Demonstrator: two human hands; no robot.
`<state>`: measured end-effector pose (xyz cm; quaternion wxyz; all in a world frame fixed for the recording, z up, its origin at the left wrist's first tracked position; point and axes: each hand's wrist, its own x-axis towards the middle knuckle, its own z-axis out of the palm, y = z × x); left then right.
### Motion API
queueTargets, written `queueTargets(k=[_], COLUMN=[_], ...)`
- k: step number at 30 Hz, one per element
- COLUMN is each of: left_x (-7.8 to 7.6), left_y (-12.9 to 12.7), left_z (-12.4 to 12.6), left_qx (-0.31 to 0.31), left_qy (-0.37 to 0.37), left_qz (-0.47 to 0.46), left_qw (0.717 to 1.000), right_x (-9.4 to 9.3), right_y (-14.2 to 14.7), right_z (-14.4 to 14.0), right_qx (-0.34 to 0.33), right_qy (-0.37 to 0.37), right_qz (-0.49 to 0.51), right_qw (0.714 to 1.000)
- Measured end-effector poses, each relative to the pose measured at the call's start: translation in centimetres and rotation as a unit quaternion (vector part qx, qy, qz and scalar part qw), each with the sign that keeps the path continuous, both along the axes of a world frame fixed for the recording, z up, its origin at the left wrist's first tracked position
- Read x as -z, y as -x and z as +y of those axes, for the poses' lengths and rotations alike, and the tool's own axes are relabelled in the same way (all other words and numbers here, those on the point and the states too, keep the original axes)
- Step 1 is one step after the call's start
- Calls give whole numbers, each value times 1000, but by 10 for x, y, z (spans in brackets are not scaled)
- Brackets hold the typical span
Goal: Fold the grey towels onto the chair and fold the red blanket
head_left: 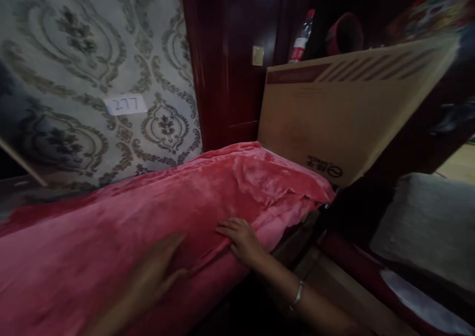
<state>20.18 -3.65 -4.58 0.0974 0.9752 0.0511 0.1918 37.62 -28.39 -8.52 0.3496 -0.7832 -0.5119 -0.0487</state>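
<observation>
Pink-red plush blanket (pixel 148 212): spread flat over the bed from lower left toward the cardboard-box end, with a wrinkled, bunched zone at the far right corner. Near edge draped over the bed side, with a long fold along it (surface glossy, nap visible). Pressed at that edge under two flat palms.
</observation>
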Motion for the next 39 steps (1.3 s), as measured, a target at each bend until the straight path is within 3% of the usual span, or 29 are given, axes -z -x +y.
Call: queueTargets(k=[3, 6, 9, 12, 21, 24, 26, 29, 33, 36, 39], left_x=[11, 23, 41, 50, 41, 44, 45, 47, 50, 50, 47], left_y=[-47, -72, -75, -68, -60, -57, -55, -54, -55, -55, -55], left_z=[-58, -80, -79, -72, -73, -73, -73, -70, -67, -68, -72], left_qx=[98, 52, -14, -11, 13, 2, -1, 7, 18, 17, 22], left_qy=[-64, -132, -152, -129, -128, -121, -115, -101, -85, -81, -78], left_qz=[30, 39, 9, -10, -52, -80, -86, -69, -60, -62, -70], left_qw=[993, 989, 988, 992, 990, 989, 990, 992, 994, 995, 994], right_x=[-3, -3, -3, -3, -7, -4, -2, -1, -2, 1, 1], right_y=[0, 1, 2, 5, -6, -13, -19, -35, -67, -93, -114], right_z=[1, 2, 0, -1, -10, -29, -47, -75, -98, -101, -96], right_qx=[17, 23, 21, 30, 110, 67, 53, 145, 332, 356, 353], right_qy=[-21, -36, -29, -7, 42, 4, -66, -199, -334, -371, -341], right_qz=[15, 14, 11, 10, -15, -22, -29, -38, 34, 139, 188], right_qw=[1000, 999, 999, 999, 993, 997, 996, 968, 882, 846, 851])
